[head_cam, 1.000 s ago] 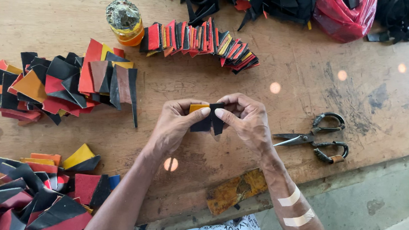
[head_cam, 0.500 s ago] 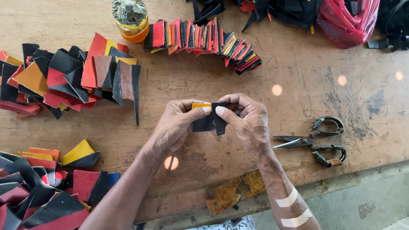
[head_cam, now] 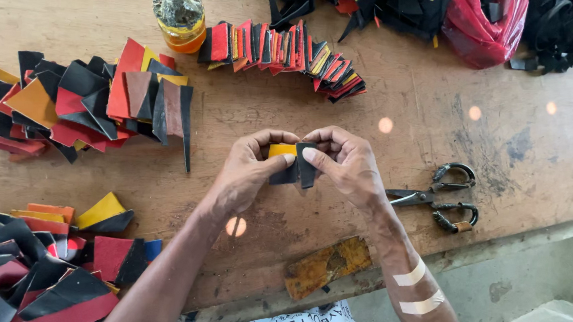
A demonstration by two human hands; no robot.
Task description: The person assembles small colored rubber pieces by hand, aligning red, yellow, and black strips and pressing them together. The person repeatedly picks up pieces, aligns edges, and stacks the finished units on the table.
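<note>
Over the wooden table, my left hand and my right hand together pinch a small folded piece of black and yellow leather. The yellow side faces up under my left thumb. My right fingers press the black flap down. Part of the piece is hidden behind my fingers.
A row of folded leather pieces lies at the back, beside a small orange jar. Loose black, red and orange scraps are piled at the left and lower left. Scissors lie to the right. A red bag sits at top right.
My hands have kept the same grip on the piece, with only small finger shifts. The view has drifted slightly.
</note>
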